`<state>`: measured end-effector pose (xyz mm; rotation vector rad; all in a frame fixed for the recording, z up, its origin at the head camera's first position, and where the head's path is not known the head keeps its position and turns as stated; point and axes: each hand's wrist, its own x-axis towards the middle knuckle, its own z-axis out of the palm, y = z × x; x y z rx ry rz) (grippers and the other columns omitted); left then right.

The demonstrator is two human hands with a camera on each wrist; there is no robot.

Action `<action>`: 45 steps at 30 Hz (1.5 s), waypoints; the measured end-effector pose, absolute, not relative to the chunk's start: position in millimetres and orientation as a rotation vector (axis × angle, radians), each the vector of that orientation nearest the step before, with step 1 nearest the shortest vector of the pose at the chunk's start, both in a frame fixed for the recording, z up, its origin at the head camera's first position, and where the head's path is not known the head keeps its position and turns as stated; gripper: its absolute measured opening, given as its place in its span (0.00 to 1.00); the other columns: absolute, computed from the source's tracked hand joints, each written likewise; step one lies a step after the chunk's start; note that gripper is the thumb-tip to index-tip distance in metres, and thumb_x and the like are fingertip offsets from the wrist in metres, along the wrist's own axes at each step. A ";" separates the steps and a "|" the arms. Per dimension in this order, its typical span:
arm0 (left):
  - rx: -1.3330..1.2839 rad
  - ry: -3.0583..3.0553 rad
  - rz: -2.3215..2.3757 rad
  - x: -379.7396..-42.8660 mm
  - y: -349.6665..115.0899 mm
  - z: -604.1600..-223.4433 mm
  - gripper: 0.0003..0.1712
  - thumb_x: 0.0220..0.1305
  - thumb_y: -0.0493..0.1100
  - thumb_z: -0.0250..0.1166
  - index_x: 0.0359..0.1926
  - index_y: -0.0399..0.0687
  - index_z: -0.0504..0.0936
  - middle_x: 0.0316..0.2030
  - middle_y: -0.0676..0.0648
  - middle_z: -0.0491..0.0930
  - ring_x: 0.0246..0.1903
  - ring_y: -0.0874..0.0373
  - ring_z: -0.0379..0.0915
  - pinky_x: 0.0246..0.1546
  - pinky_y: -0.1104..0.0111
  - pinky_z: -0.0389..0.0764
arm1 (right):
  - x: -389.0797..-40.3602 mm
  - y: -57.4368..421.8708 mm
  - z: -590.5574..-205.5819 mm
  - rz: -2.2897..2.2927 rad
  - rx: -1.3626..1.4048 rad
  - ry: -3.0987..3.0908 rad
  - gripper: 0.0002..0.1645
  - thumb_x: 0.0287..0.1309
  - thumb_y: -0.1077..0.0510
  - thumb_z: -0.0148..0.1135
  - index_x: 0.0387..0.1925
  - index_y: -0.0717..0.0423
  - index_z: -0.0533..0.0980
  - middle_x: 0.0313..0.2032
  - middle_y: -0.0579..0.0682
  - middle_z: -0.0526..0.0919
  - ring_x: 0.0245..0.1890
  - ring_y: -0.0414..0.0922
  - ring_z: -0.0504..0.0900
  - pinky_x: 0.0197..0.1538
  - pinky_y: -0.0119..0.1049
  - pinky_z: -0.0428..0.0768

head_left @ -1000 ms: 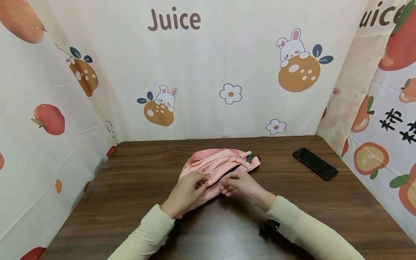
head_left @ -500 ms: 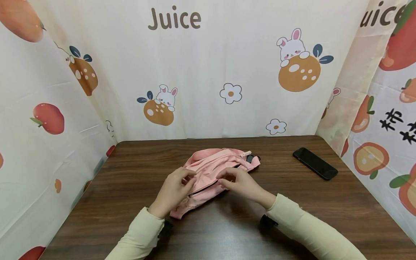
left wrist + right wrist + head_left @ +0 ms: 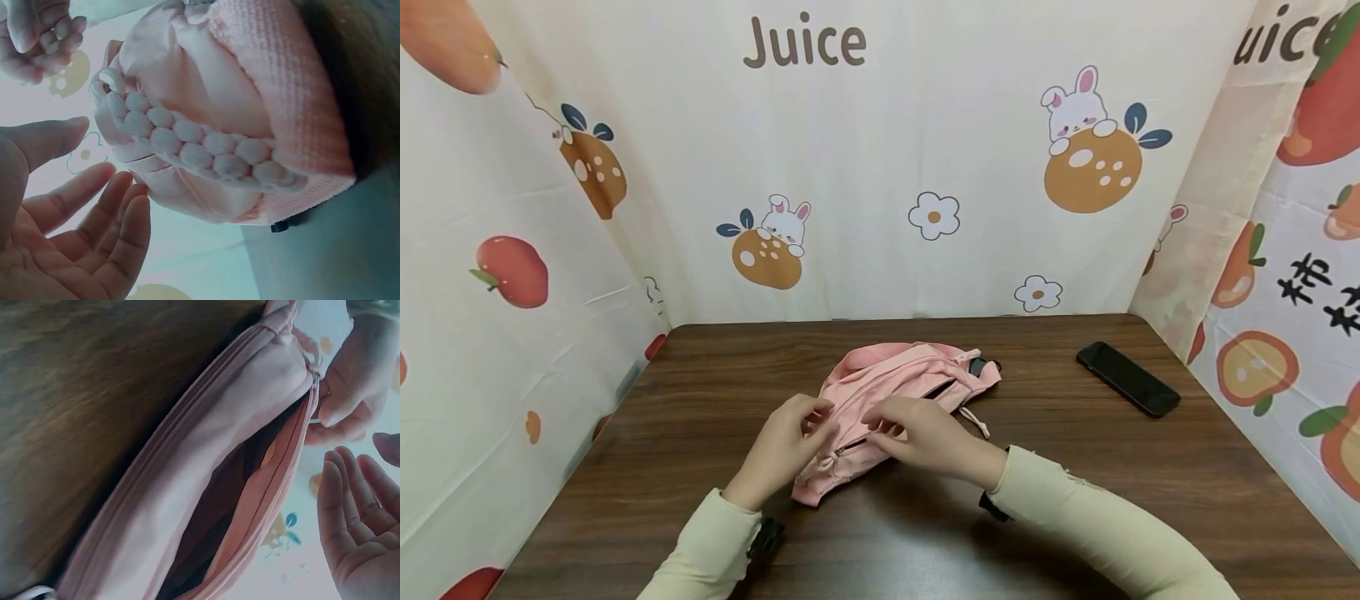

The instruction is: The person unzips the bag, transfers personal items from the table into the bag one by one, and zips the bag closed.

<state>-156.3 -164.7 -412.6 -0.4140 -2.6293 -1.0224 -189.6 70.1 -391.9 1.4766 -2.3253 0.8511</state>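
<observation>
A pink waist bag (image 3: 902, 375) lies slantwise on the table, its front pocket unzipped along a dark slit. In the right wrist view the pocket opening (image 3: 219, 500) gapes, with a dark inside. My left hand (image 3: 781, 448) is beside the bag's left end, thumb apart from loosely bent fingers, holding nothing. A pale braided zip pull (image 3: 194, 144) hangs in front of it in the left wrist view. My right hand (image 3: 928, 437) hovers over the bag's front, fingers relaxed and nothing gripped; it hides part of the slit.
A black phone (image 3: 1127, 378) lies at the table's right. Another cord pull (image 3: 976, 422) trails off the bag's right end. The brown wooden table (image 3: 700, 375) is enclosed by fruit-printed curtains (image 3: 865, 150) at the back and both sides.
Both hands have shifted left, the left one from the slit to the bag's left end. The right hand has slid left along the front, uncovering the cord pull at the right end.
</observation>
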 end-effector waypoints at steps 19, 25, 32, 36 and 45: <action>-0.340 -2.668 -1.124 -155.3 -166.1 -419.3 0.11 0.56 0.39 0.72 0.41 0.44 0.85 0.31 0.52 0.79 0.33 0.62 0.75 0.36 0.72 0.78 | -171.8 30.2 -401.6 0.269 1.709 -2.026 0.11 0.56 0.54 0.68 0.42 0.48 0.81 0.40 0.38 0.85 0.42 0.35 0.82 0.50 0.27 0.77; -0.338 -2.657 -1.178 -156.7 -166.3 -420.4 0.11 0.56 0.39 0.72 0.41 0.44 0.85 0.31 0.52 0.80 0.32 0.63 0.75 0.35 0.71 0.79 | -169.2 23.5 -408.1 0.091 1.715 -1.958 0.07 0.59 0.53 0.64 0.40 0.45 0.81 0.41 0.36 0.85 0.44 0.34 0.82 0.49 0.26 0.77; -0.320 -2.671 -1.205 -156.9 -166.4 -420.0 0.11 0.56 0.38 0.72 0.41 0.44 0.84 0.31 0.51 0.80 0.32 0.62 0.75 0.35 0.72 0.78 | -168.2 15.5 -415.8 -0.065 1.667 -1.841 0.06 0.59 0.55 0.62 0.38 0.43 0.82 0.38 0.35 0.83 0.41 0.32 0.80 0.49 0.25 0.76; -0.316 -2.675 -1.207 -156.6 -166.1 -419.2 0.10 0.55 0.37 0.72 0.40 0.44 0.84 0.31 0.51 0.80 0.31 0.62 0.76 0.35 0.72 0.79 | -166.9 12.4 -417.9 -0.168 1.652 -1.827 0.06 0.58 0.54 0.60 0.38 0.42 0.80 0.37 0.35 0.82 0.40 0.32 0.79 0.47 0.26 0.75; -0.319 -2.671 -1.214 -157.0 -166.0 -418.4 0.10 0.55 0.37 0.72 0.40 0.43 0.84 0.31 0.51 0.80 0.31 0.62 0.76 0.34 0.73 0.78 | -165.8 7.9 -421.7 -0.302 1.561 -1.868 0.04 0.58 0.52 0.60 0.35 0.41 0.78 0.34 0.35 0.81 0.35 0.33 0.79 0.37 0.26 0.76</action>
